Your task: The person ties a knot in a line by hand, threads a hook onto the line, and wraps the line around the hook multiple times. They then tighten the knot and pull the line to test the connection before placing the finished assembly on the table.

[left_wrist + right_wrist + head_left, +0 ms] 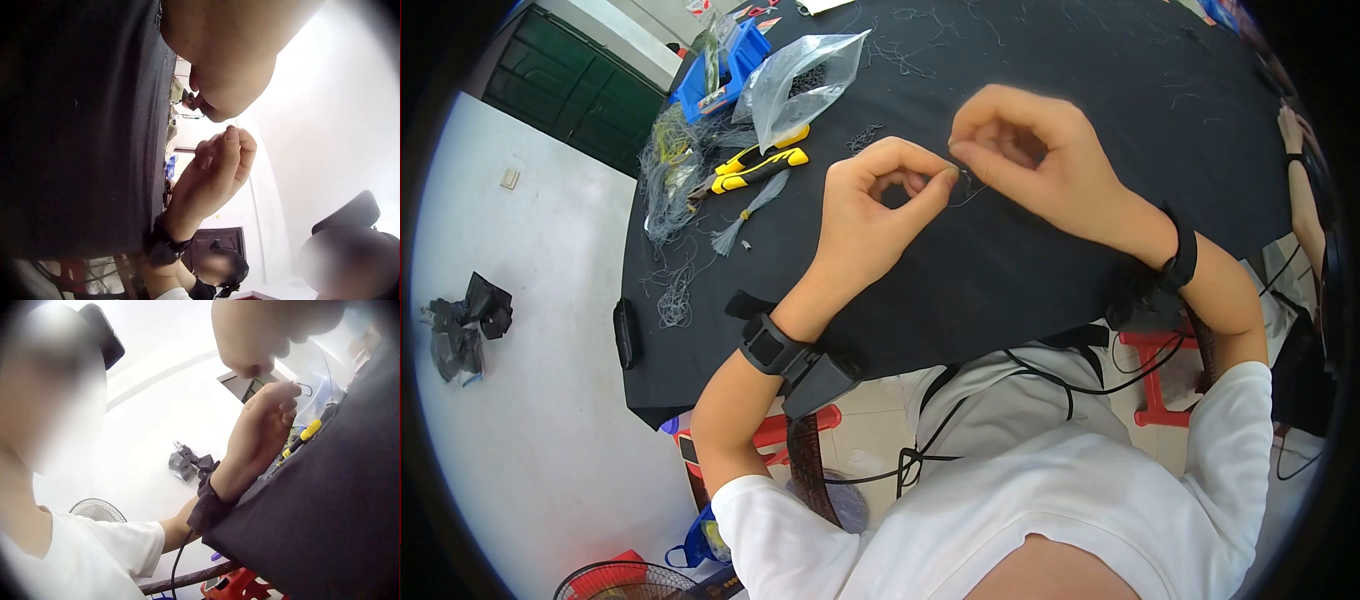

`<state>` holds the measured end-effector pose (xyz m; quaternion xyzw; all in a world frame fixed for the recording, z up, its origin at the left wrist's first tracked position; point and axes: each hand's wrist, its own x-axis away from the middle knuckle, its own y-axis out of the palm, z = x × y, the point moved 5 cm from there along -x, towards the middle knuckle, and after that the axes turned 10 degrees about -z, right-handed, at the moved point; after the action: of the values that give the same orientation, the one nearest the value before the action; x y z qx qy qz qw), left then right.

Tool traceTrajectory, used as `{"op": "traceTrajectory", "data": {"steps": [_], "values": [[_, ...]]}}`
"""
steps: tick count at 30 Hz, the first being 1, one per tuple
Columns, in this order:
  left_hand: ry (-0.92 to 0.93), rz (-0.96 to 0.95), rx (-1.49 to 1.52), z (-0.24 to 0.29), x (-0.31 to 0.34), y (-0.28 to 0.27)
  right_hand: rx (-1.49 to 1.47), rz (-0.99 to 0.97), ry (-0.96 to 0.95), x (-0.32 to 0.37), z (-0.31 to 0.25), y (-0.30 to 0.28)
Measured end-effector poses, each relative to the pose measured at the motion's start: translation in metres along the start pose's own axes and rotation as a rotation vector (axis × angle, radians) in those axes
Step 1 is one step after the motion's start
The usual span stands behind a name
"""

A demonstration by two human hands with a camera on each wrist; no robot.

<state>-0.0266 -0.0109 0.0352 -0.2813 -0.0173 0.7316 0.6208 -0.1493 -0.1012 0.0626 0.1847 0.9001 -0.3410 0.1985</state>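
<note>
My left hand (865, 205) is raised over the black-covered table, thumb and index fingertip pinching a small dark hook (310, 391). The hook's curved end sticks out past the fingertips in the right wrist view. Close beside it on the right, my right hand (1045, 165) pinches a thin line (972, 196) between thumb and index finger. That line loops down in the narrow gap between the two hands. In the left wrist view the fingertips of both hands nearly meet, and the hook is hidden there.
Yellow-and-black pliers (760, 170) lie left of my hands, near a tied bundle of grey strands (748, 215) and a tangled heap of line (670, 180). Behind them are a clear plastic bag (830, 90) and a blue bin (740, 60). Another person's arm (1305, 200) shows at far right.
</note>
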Motion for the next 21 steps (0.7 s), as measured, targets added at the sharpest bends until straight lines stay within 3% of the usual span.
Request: {"op": "traceTrajectory", "data": {"steps": [3, 11, 21], "values": [[0.042, -0.050, 0.006, 0.004, 0.000, 0.004, -0.002, 0.044, -0.029, -0.003, 0.007, -0.004], [0.103, -0.030, 0.089, 0.001, 0.001, 0.002, -0.382, -0.163, 0.222, -0.004, 0.046, 0.013], [-0.091, 0.142, 0.253, -0.008, 0.004, -0.006, -0.483, -0.236, 0.291, 0.007, 0.042, 0.031]]}}
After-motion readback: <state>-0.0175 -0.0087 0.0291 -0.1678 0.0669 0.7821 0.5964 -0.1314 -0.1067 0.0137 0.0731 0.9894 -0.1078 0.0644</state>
